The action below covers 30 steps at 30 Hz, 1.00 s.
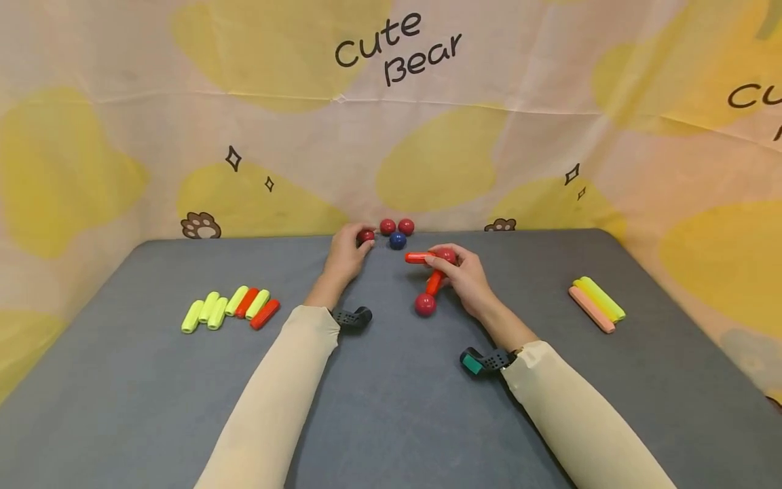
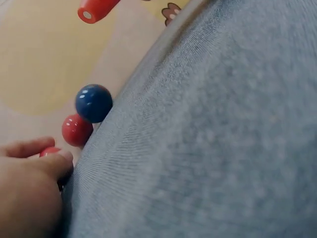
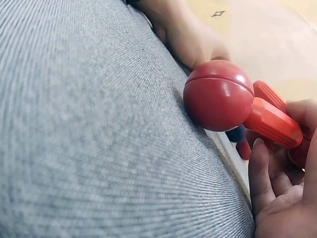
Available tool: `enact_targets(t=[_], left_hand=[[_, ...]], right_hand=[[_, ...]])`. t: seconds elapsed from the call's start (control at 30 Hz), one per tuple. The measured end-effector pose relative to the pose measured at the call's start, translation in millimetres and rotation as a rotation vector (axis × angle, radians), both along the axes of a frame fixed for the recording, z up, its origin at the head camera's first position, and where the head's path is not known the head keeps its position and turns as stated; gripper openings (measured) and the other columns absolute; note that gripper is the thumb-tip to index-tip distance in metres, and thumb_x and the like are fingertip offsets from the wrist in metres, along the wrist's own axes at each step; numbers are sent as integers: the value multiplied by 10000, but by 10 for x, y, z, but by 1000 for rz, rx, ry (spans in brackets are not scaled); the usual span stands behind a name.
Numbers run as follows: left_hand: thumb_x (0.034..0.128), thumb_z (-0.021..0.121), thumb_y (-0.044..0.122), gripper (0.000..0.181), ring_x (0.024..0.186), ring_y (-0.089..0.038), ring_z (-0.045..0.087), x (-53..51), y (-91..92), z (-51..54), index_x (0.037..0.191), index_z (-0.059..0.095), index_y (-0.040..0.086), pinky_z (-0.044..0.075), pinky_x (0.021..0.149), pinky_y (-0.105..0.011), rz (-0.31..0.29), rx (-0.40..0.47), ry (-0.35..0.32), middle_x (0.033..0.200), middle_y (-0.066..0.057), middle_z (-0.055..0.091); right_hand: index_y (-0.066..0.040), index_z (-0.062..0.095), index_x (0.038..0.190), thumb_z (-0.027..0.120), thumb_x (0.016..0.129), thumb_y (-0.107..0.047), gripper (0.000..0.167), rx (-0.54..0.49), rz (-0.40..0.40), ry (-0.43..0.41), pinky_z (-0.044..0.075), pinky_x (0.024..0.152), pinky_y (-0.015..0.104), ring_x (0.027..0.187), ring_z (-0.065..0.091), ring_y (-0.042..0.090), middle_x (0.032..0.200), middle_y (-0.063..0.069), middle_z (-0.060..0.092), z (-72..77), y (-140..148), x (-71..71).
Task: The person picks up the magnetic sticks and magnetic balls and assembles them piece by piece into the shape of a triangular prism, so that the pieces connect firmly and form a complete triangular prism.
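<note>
At the back of the table my left hand [image 1: 347,257] pinches a red ball [image 1: 366,236] between thumb and fingers; in the left wrist view the fingers mostly cover that ball [image 2: 49,151]. My right hand [image 1: 469,277] holds a joined piece of red balls and orange-red sticks. One ball [image 1: 447,255] of it sits at the fingers, with a stick [image 1: 418,258] pointing left. A second stick [image 1: 434,282] slants down to another red ball [image 1: 425,305], which shows large in the right wrist view. Beside the left hand lie a blue ball [image 1: 398,240] and two red balls [image 1: 387,227].
Several yellow-green sticks [image 1: 192,316] and two red sticks [image 1: 265,314] lie in a row on the left of the grey table [image 1: 391,421]. Yellow and pink sticks [image 1: 591,309] lie together on the right. A printed cloth [image 1: 440,156] hangs behind the table's back edge.
</note>
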<state>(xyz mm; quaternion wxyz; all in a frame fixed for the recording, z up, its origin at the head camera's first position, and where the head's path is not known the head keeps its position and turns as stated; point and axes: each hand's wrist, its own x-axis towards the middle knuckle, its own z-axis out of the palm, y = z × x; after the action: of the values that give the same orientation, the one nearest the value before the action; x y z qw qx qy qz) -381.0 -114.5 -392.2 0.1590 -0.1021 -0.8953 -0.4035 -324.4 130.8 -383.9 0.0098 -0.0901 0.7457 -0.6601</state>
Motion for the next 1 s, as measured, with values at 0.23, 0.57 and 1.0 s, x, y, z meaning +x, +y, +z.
enact_targets(t=[0.23,0.57,1.0], left_hand=[[942,720,143,317,1080,-282,695,197,-17,29,1253,698,84,544,967,-427,101,241,21,1180,-156,733],[925,747,175,438,1072,-276,709,738,173,36,1318,643,12,576,956,-378,-125,404,-123,1197,-177,727],[943,716,126,434,974,-154,735,954,190,54,1336,610,-26,615,857,-353,-190,605,-215,1213,-219,691]], right_hand=[[25,647,1194,696,951,-167,313,-29,8,18,565,614,219,600,647,81,947,147,687,2,-74,9],[18,660,1178,718,933,-169,313,6,8,23,577,642,221,639,649,84,879,4,676,-6,-23,29],[-32,703,1123,733,921,-167,245,94,135,105,483,615,223,673,546,109,824,-41,641,18,11,62]])
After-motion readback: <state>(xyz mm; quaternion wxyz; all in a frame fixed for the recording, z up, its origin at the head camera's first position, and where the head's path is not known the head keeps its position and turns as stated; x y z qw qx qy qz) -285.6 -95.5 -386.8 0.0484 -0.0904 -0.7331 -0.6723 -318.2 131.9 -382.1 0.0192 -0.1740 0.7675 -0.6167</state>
